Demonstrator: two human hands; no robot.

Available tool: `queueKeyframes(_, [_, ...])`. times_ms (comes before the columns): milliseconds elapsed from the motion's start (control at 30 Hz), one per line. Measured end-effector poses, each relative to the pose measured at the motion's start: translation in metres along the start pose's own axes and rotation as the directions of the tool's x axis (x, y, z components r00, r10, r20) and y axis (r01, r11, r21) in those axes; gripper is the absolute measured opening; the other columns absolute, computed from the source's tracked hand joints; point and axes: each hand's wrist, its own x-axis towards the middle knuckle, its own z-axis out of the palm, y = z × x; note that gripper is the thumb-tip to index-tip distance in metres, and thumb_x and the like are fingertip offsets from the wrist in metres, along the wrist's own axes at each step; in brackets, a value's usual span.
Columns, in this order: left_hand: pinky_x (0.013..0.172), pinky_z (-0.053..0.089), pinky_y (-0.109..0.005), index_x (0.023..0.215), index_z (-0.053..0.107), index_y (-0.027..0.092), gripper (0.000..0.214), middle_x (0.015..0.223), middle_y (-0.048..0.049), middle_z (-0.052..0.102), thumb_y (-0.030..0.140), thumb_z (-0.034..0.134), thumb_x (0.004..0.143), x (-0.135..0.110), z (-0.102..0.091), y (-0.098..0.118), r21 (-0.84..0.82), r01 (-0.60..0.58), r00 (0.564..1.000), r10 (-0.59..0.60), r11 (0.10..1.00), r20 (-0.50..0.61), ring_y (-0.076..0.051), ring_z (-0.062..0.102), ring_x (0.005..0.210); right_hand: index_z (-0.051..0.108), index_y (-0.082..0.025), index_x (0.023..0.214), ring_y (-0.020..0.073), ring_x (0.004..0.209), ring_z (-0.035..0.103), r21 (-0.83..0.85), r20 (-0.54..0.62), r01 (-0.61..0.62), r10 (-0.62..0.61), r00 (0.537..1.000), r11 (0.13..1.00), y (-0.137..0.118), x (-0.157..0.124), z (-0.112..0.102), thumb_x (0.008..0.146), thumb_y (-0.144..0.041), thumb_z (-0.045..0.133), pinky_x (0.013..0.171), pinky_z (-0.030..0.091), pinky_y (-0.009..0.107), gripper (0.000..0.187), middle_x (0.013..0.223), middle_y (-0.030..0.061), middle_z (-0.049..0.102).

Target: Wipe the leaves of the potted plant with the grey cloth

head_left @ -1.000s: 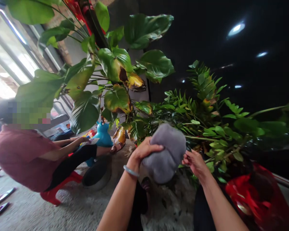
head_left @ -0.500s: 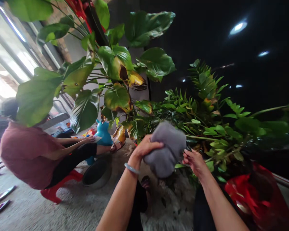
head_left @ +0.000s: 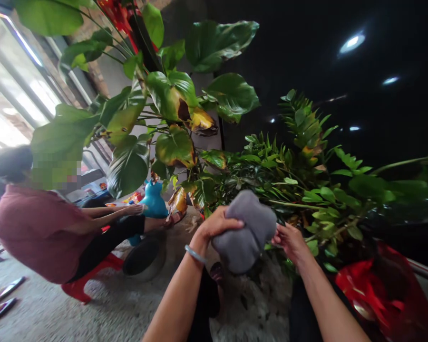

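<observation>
A bunched grey cloth (head_left: 248, 232) is in my left hand (head_left: 217, 222), thumb on top and a pale bangle (head_left: 195, 254) at the wrist. Close by its right edge, my right hand (head_left: 288, 241) is closed in a pinch. What those fingertips hold is too small and too dark to make out; green leaves lie right behind them. Both hands are in front of a leafy potted plant (head_left: 271, 161) with small glossy leaves. Whatever is under the cloth is hidden.
A tall broad-leaved plant (head_left: 174, 95) with browned leaf edges rises ahead. At left a person (head_left: 43, 232) sits on a red stool (head_left: 82, 285) beside a dark basin (head_left: 142, 259) and a blue figure (head_left: 154, 199). Red wrapping (head_left: 381, 280) lies low at right; slippers (head_left: 2, 299) are on the floor.
The grey cloth has come slightly downward in my left hand. My right hand keeps its pinch beside it. The seated person's head and arms have shifted a little.
</observation>
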Motion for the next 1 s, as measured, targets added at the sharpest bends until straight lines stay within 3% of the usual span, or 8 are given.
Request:
queueKeyframes(100, [0.065, 0.048, -0.026, 0.080, 0.071, 0.012, 0.041, 0.075, -0.0035, 0.070, 0.041, 0.082, 0.053, 0.024, 0.000, 0.031, -0.123, -0.251, 0.940, 0.211, 0.960, -0.269, -0.017, 0.062, 0.068, 0.051, -0.021, 0.058, 0.0071, 0.033, 0.043, 0.022, 0.032, 0.035, -0.035, 0.999, 0.999, 0.000, -0.002, 0.006, 0.041, -0.036, 0.090, 0.037, 0.044, 0.024, 0.045, 0.045, -0.0057, 0.053])
queueKeyframes(200, [0.069, 0.048, -0.028, 0.086, 0.071, 0.011, 0.044, 0.079, -0.0049, 0.071, 0.039, 0.081, 0.054, 0.048, 0.007, 0.027, -0.104, -0.280, 0.898, 0.222, 0.954, -0.380, -0.018, 0.062, 0.073, 0.048, -0.022, 0.057, 0.0073, 0.033, 0.043, 0.022, 0.025, 0.040, -0.041, 0.999, 0.999, 0.002, -0.002, 0.010, 0.042, -0.038, 0.090, 0.037, 0.045, 0.024, 0.047, 0.045, -0.0062, 0.053])
queueKeyframes(333, [0.067, 0.047, -0.028, 0.075, 0.071, 0.014, 0.036, 0.068, 0.0003, 0.068, 0.034, 0.083, 0.048, 0.030, 0.009, -0.024, 0.123, 0.035, 0.994, -0.022, 0.992, -0.105, -0.018, 0.061, 0.068, 0.048, -0.022, 0.056, 0.0075, 0.031, 0.042, 0.001, -0.019, 0.015, -0.015, 1.000, 1.000, 0.003, -0.001, 0.007, 0.040, -0.038, 0.090, 0.033, 0.042, 0.023, 0.048, 0.043, -0.0073, 0.053])
queueKeyframes(433, [0.061, 0.046, -0.027, 0.072, 0.071, 0.014, 0.036, 0.065, 0.0006, 0.068, 0.034, 0.084, 0.045, -0.001, 0.002, -0.041, 0.164, 0.174, 0.973, -0.196, 0.971, 0.125, -0.016, 0.059, 0.061, 0.054, -0.020, 0.058, 0.0080, 0.031, 0.044, -0.013, -0.030, -0.010, 0.009, 1.000, 1.000, 0.001, -0.003, 0.003, 0.039, -0.035, 0.090, 0.032, 0.040, 0.022, 0.043, 0.042, -0.0067, 0.054])
queueKeyframes(633, [0.064, 0.047, -0.025, 0.082, 0.072, 0.012, 0.043, 0.074, -0.0030, 0.070, 0.041, 0.083, 0.052, 0.018, -0.003, 0.020, -0.157, -0.191, 0.973, 0.166, 0.969, -0.157, -0.015, 0.061, 0.065, 0.054, -0.020, 0.058, 0.0081, 0.034, 0.046, 0.008, 0.039, 0.015, -0.015, 0.999, 1.000, -0.001, -0.006, 0.010, 0.042, -0.039, 0.090, 0.037, 0.045, 0.024, 0.043, 0.047, -0.0036, 0.057])
queueKeyframes(733, [0.064, 0.047, -0.025, 0.081, 0.071, 0.012, 0.043, 0.073, -0.0025, 0.069, 0.040, 0.083, 0.051, 0.043, 0.006, 0.021, -0.151, -0.228, 0.944, 0.180, 0.962, -0.277, -0.015, 0.060, 0.065, 0.051, -0.021, 0.057, 0.0085, 0.034, 0.046, 0.014, 0.009, 0.014, -0.014, 1.000, 1.000, 0.003, -0.004, 0.015, 0.041, -0.038, 0.090, 0.036, 0.043, 0.024, 0.046, 0.047, -0.0041, 0.057])
queueKeyframes(900, [0.062, 0.045, -0.026, 0.071, 0.071, 0.015, 0.036, 0.064, 0.0017, 0.067, 0.036, 0.085, 0.045, 0.020, 0.012, -0.036, 0.121, 0.090, 0.996, -0.092, 0.989, 0.012, -0.016, 0.059, 0.063, 0.054, -0.020, 0.058, 0.0091, 0.032, 0.046, -0.017, -0.055, -0.025, 0.024, 0.998, 1.000, 0.004, -0.001, 0.010, 0.042, -0.034, 0.089, 0.032, 0.038, 0.021, 0.040, 0.045, -0.0045, 0.058])
queueKeyframes(1000, [0.062, 0.047, -0.027, 0.075, 0.072, 0.014, 0.040, 0.066, 0.0004, 0.068, 0.037, 0.086, 0.045, -0.005, 0.003, -0.038, 0.099, 0.151, 0.975, -0.165, 0.984, 0.151, -0.016, 0.060, 0.062, 0.058, -0.019, 0.059, 0.0090, 0.033, 0.047, -0.022, -0.064, -0.038, 0.036, 0.997, 0.999, 0.001, -0.002, 0.007, 0.040, -0.033, 0.089, 0.031, 0.036, 0.020, 0.039, 0.045, -0.0034, 0.059])
